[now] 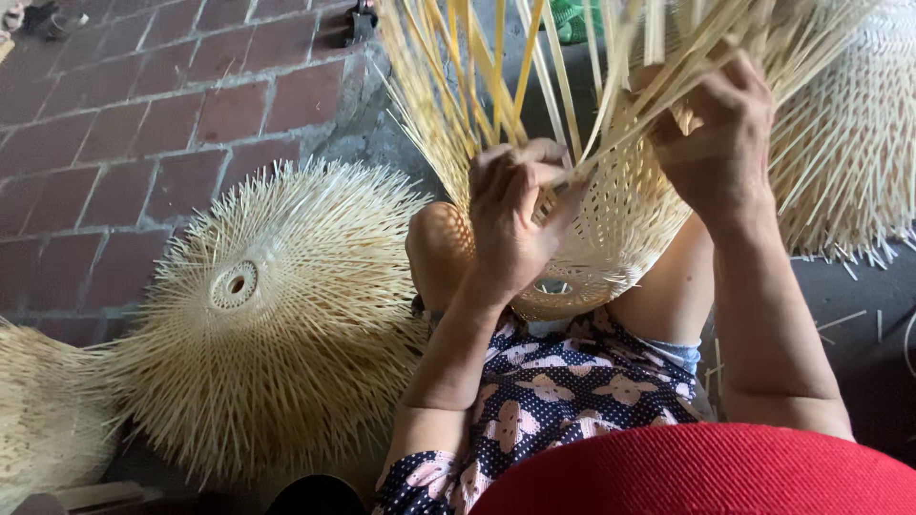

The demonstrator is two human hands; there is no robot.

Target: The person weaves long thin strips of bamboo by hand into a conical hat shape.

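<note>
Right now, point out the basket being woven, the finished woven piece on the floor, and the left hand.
basket being woven (pixel 620 224), head view, its woven wall.
finished woven piece (pixel 277 315), head view, its woven dome.
left hand (pixel 510 219), head view, its back.

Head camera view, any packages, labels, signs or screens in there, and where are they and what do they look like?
None in view: no package, label, sign or screen. Only the left hand and right hand on a pale woven bamboo piece, with similar bamboo pieces on the brick floor.
</note>
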